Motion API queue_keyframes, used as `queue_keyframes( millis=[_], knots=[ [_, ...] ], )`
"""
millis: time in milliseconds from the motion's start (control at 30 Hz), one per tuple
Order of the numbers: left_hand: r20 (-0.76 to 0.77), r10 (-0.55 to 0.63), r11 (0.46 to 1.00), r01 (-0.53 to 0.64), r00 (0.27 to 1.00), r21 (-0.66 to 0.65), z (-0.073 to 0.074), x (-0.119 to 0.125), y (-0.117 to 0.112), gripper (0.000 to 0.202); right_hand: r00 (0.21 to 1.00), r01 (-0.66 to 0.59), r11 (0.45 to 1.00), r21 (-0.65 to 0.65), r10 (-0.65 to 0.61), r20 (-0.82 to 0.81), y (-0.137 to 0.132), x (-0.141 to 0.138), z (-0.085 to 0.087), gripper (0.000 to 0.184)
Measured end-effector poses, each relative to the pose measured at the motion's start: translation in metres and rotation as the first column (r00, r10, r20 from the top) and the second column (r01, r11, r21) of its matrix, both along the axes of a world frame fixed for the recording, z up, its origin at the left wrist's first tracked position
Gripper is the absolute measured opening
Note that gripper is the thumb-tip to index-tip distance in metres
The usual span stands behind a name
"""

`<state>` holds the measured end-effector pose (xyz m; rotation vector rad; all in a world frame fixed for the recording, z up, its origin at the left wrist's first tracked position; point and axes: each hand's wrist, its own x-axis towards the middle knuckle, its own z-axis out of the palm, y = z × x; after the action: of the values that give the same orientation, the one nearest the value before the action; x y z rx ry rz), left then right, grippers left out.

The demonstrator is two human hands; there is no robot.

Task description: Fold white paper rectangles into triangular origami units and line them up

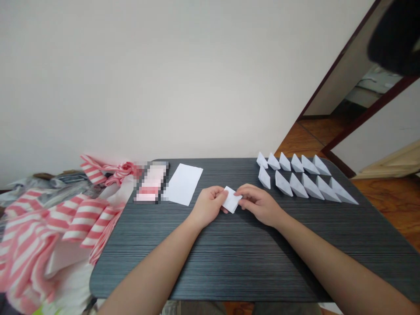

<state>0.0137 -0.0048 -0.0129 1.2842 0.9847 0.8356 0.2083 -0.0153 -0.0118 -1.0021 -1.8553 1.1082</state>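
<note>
From the head camera, the person's left hand (pixel 207 205) and right hand (pixel 259 204) meet near the middle of a dark grey ribbed tabletop (pixel 210 267), both forearms reaching in from the near edge. Between them is a small piece of white paper (pixel 232 200), held just above the tabletop and tilted, its folds too small to make out. The left thumb and fingers pinch its left side, while the right fingers (pixel 249 197) and thumb grasp its right side, so both hands are closed on the paper rather than released. To the far left of the hands, a flat sheet of white paper (pixel 182 183) lies angled on the tabletop. Just left of that sheet is a pink and white object (pixel 151 182), too pixelated to identify, close to the far left corner. Toward the far right of the tabletop, white paper boats (pixel 297 179) stand in two roughly parallel rows of six, their pointed ends upward and each boat close to its neighbours. Beyond the left edge of the table lies a heap of pink and white striped fabric (pixel 78 221), mixed with grey material. A plain pale wall (pixel 138 74) rises behind the table. To the far right, an orange-brown wooden floor (pixel 380 192) extends past a dark-framed doorway (pixel 367 109), and a blurred black object (pixel 397 37) intrudes at the top right corner.
</note>
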Motion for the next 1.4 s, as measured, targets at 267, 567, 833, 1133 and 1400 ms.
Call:
queue_keyframes(
  millis=[267, 567, 833, 1133, 1400],
  knots=[
    [-0.046, -0.069, 0.996, 0.072, 0.997, 0.059, 0.004, 0.002, -0.002, 0.037, 0.988, 0.15, 0.987, 0.054, -0.151, 0.027, -0.001, -0.005, 0.005, 0.018],
    [0.053, -0.136, 0.99, 0.134, 0.989, 0.039, 0.009, 0.001, -0.006, 0.036, 0.969, 0.243, 0.97, -0.025, -0.242, 0.058, 0.0, -0.007, 0.001, 0.013],
    [-0.04, -0.088, 0.993, 0.091, 0.995, 0.071, 0.006, 0.003, -0.006, 0.034, 0.983, 0.185, 0.98, -0.073, -0.186, -0.005, -0.002, -0.009, 0.0, 0.013],
    [-0.088, 0.002, 0.993, 0.008, 0.996, 0.117, 0.004, 0.0, -0.006, 0.032, 0.983, 0.15, 0.983, -0.105, -0.138, 0.119, -0.002, -0.009, 0.005, 0.021],
    [-0.076, 0.017, 0.995, -0.009, 0.997, 0.104, 0.006, 0.0, -0.005, 0.029, 0.983, 0.113, 0.99, -0.083, -0.1, 0.152, -0.002, -0.009, 0.007, 0.026]
  ],
)
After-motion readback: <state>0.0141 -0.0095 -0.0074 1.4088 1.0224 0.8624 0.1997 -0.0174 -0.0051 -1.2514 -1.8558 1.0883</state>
